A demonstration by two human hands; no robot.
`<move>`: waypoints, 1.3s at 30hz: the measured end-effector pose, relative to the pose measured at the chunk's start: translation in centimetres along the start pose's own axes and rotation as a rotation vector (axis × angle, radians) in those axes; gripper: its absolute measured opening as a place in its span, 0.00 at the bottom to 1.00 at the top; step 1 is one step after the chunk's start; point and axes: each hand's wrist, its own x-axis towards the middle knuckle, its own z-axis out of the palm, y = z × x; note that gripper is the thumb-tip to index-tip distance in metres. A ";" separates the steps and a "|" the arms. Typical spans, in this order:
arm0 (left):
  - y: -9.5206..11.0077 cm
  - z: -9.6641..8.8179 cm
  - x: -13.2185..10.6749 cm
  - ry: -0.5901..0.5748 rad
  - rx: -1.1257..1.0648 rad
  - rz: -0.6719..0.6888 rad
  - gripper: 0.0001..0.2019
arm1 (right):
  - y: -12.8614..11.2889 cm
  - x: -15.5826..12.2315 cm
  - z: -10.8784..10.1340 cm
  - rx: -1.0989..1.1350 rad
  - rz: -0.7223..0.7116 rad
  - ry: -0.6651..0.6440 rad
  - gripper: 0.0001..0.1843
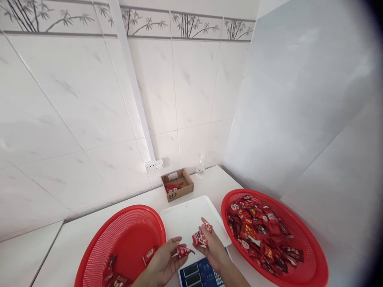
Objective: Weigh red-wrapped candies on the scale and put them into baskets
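Observation:
My left hand point(167, 259) is closed on a small red wrapped packet point(183, 251) by the right rim of the left red basket point(158, 217). Above the white scale point(185, 215), my right hand point(211, 243) grips several red-and-white packets point(200, 238). Inside the left basket lie a few red packets, one of them a single packet point(149, 255) near my left hand. The right red basket point(314, 239) holds a large heap of red packets point(260, 235). Part of the scale's blue display panel point(194, 275) shows below my hands.
A small cardboard box point(179, 193) with red packets in it stands behind the scale. Beside it is a clear plastic bottle point(200, 167). A power strip point(154, 165) is at the tiled wall, and a grey panel point(299, 99) rises on the right.

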 end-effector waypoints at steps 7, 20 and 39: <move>1.4 -2.0 -1.9 0.045 -0.080 -0.031 0.12 | -2.1 1.5 -1.9 0.062 0.018 0.117 0.26; -0.7 -6.4 -6.1 -0.041 0.045 0.005 0.20 | -1.4 0.7 -2.3 -0.110 -0.050 0.107 0.42; -4.0 -4.7 -4.3 -0.151 0.713 0.172 0.25 | 4.3 -7.2 -0.7 -0.566 0.289 -0.621 0.25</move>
